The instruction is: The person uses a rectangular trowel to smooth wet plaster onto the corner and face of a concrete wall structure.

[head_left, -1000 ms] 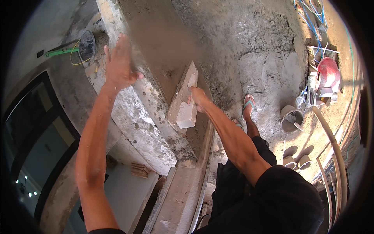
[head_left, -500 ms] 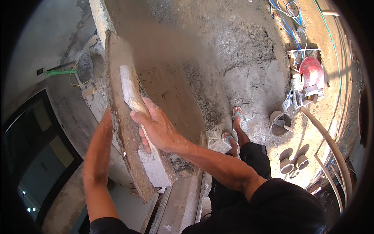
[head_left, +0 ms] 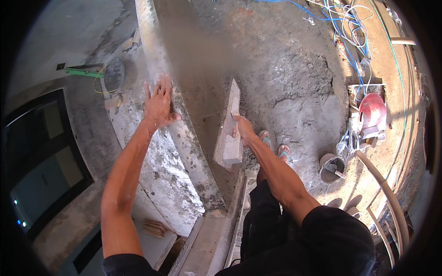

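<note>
Head view: right hand (head_left: 242, 130) grips plastering float (head_left: 229, 131); left hand (head_left: 159, 102), fingers spread, braces on concrete ledge (head_left: 175, 138). Risk: float slipping, gouging wet render.

One head-worn fisheye looks steeply down, close over the ledge (head_left: 184, 138).

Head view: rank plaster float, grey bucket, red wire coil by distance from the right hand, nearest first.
1. plaster float: gripped in the right hand, against the grey wall face.
2. grey bucket: on the floor, to the hand's right and lower in the picture.
3. red wire coil: farther right, near the blue cables at the picture's edge.
</note>
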Motion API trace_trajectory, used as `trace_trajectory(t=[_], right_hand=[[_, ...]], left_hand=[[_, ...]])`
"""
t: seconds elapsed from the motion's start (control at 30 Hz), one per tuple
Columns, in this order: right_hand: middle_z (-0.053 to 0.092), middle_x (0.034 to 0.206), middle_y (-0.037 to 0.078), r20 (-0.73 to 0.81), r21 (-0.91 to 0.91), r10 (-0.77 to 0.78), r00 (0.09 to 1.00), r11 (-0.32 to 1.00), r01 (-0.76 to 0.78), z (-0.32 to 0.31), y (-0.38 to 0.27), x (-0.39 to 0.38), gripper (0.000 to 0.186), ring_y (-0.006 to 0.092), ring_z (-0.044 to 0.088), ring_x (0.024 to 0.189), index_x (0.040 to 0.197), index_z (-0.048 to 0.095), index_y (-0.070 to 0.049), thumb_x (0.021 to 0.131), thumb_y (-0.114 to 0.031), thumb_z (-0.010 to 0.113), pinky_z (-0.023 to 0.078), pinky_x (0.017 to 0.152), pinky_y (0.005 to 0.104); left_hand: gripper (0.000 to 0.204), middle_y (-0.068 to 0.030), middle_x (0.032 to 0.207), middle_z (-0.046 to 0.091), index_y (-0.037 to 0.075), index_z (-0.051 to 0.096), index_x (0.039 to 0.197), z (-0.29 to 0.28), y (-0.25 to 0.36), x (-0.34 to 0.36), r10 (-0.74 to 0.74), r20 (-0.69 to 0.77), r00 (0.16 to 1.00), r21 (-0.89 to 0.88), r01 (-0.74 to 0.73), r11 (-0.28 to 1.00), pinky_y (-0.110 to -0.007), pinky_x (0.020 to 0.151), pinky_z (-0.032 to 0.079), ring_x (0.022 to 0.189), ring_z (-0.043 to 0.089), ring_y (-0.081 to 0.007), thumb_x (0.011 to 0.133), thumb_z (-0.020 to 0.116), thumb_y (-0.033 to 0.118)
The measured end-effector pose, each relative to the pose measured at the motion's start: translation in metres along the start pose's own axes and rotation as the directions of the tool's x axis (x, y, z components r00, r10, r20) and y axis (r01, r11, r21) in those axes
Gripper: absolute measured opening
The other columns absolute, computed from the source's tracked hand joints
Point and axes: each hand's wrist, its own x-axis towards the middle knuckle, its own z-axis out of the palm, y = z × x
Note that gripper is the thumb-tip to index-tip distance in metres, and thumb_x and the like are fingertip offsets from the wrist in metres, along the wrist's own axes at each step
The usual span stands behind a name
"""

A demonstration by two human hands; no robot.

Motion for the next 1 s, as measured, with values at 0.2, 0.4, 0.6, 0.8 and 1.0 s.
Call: trace_trajectory(t=[0.2, 0.4, 0.6, 0.8, 1.0], right_hand=[[0.048, 0.072, 0.005, 0.064, -0.089, 0.070, 0.996, 0.994, -0.064, 0.052, 0.003, 0.020, 0.029, 0.0172, 0.048, 0.054, 0.114, 0.052, -0.006, 0.101, -0.032, 0.052, 0.045, 0.046, 0.0383], [0.047, 0.066, 0.004, 0.137, -0.079, 0.076, 0.988, 0.995, -0.066, 0.130, -0.049, -0.024, 0.026, 0.0173, 0.045, 0.047, 0.115, 0.048, -0.006, 0.100, -0.027, 0.051, 0.042, 0.044, 0.0373], [0.049, 0.065, 0.004, 0.441, -0.124, -0.237, 0.865, 0.939, 0.320, 0.282, -0.193, -0.067, 0.033, 0.0176, 0.051, 0.048, 0.121, 0.046, -0.001, 0.097, -0.024, 0.053, 0.047, 0.043, 0.0343], [0.056, 0.064, 0.005, 0.902, -0.062, -0.219, 0.373, 0.788, 0.613, 0.355, -0.363, -0.152, 0.035, 0.0138, 0.048, 0.044, 0.118, 0.052, -0.006, 0.102, -0.038, 0.051, 0.038, 0.035, 0.0342], [0.048, 0.059, -0.002, 0.661, 0.104, -0.488, 0.571, 0.812, 0.574, 0.274, -0.375, -0.123, 0.028, 0.0072, 0.045, 0.045, 0.100, 0.052, -0.015, 0.107, -0.039, 0.042, 0.039, 0.036, 0.0241]], left_hand=[[0.152, -0.0221, 0.170, 0.010, 0.001, -0.006, 0.162, 0.010, -0.006, 0.000, 0.037, -0.082, 0.996, -0.118, -0.047, 0.992, -0.064, 0.124, 0.003, 0.155, 0.021, -0.0395, 0.056, 0.093, 0.045], [0.149, -0.0211, 0.170, 0.013, 0.000, -0.001, 0.162, 0.012, -0.011, -0.005, 0.047, -0.075, 0.996, -0.184, -0.060, 0.981, -0.066, 0.123, 0.004, 0.155, 0.021, -0.0375, 0.057, 0.094, 0.043], [0.121, -0.0193, 0.170, 0.013, 0.013, 0.004, 0.165, 0.105, -0.065, 0.006, 0.124, -0.239, 0.963, -0.426, -0.219, 0.878, -0.066, 0.123, 0.007, 0.156, 0.019, -0.0364, 0.076, 0.081, 0.039], [0.147, -0.0220, 0.170, 0.006, -0.003, -0.004, 0.161, 0.003, -0.014, -0.003, 0.028, -0.035, 0.999, -0.198, -0.034, 0.980, -0.065, 0.124, 0.008, 0.156, 0.018, -0.0385, 0.061, 0.093, 0.043], [0.147, -0.0226, 0.170, 0.009, -0.005, -0.001, 0.161, 0.009, -0.017, -0.007, 0.040, -0.030, 0.999, -0.198, -0.045, 0.979, -0.068, 0.123, 0.001, 0.157, 0.017, -0.0361, 0.061, 0.092, 0.050]])
